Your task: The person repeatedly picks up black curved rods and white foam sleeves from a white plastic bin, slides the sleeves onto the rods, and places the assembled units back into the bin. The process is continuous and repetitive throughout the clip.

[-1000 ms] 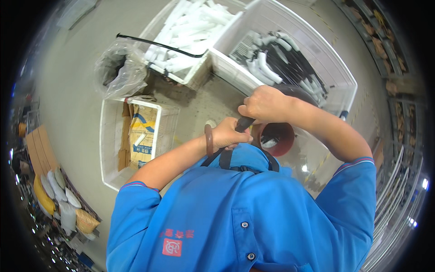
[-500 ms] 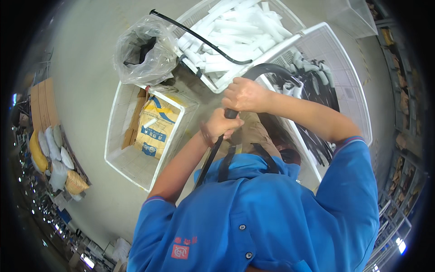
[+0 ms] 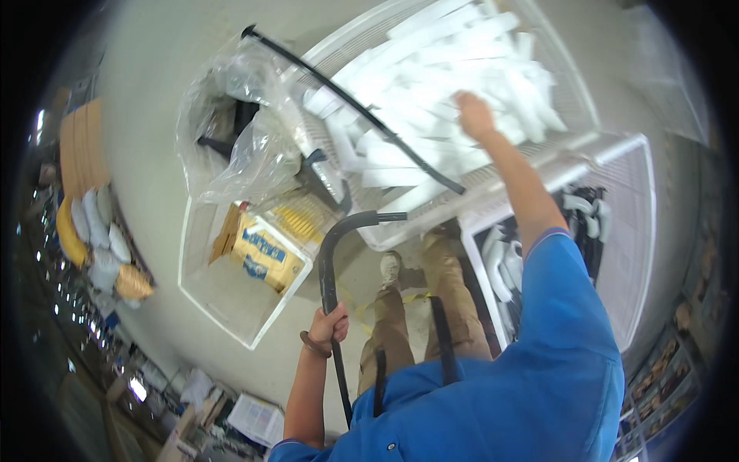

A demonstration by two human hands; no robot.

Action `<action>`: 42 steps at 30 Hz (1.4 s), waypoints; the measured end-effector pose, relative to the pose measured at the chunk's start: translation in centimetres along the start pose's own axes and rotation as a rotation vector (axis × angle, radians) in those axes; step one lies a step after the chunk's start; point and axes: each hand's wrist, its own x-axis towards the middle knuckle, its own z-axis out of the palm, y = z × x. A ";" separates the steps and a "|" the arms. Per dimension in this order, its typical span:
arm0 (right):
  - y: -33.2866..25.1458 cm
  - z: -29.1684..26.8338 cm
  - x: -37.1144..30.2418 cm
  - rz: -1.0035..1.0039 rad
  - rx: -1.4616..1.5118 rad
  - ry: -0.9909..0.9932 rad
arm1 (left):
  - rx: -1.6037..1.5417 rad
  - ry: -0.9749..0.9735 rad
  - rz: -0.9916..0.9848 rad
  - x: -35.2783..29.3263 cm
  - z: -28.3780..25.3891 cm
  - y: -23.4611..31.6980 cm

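Observation:
My left hand (image 3: 329, 325) is wrapped round a black tube (image 3: 327, 266) with a bent, hook-like upper end. The tube's thin lower part runs down beside my body. My right arm stretches forward over a large white crate. At its end my right hand (image 3: 473, 115) is among the white foam sleeves (image 3: 431, 85) heaped there. Motion smears its fingers, so whether they grip a sleeve is unclear. A long, slim black bar (image 3: 346, 100) with a slightly bent end lies across the crate's near left side.
Left of the big crate stands a clear plastic bag (image 3: 265, 154) with dark pieces inside. Below it, another white crate (image 3: 252, 339) holds a yellow sack (image 3: 265, 258) and cardboard. A third crate (image 3: 647, 200) at right contains black tubes with grey-white sleeved ends.
My right hand has let go of the black tube and moved forward to the white foam sleeves. My left hand has moved down and left with the tube, its bent end now upright.

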 end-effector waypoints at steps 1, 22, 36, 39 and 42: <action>1.8 1.6 2.8 -0.071 -0.276 0.092 | -0.023 0.025 -0.003 0.2 -0.1 0.2; 0.0 -16.3 -22.9 -0.051 0.246 0.466 | 0.062 -0.243 0.398 -12.4 4.2 10.0; -14.0 -24.5 -41.9 -0.226 0.147 0.619 | 0.411 -0.241 0.459 -19.0 5.2 -3.9; -16.6 -26.3 -46.7 -0.257 0.365 0.245 | 0.501 -0.253 0.445 -20.7 4.1 -8.1; -17.2 -28.7 -50.0 -0.297 0.401 -0.186 | 0.612 -0.212 0.435 -23.3 3.2 -10.8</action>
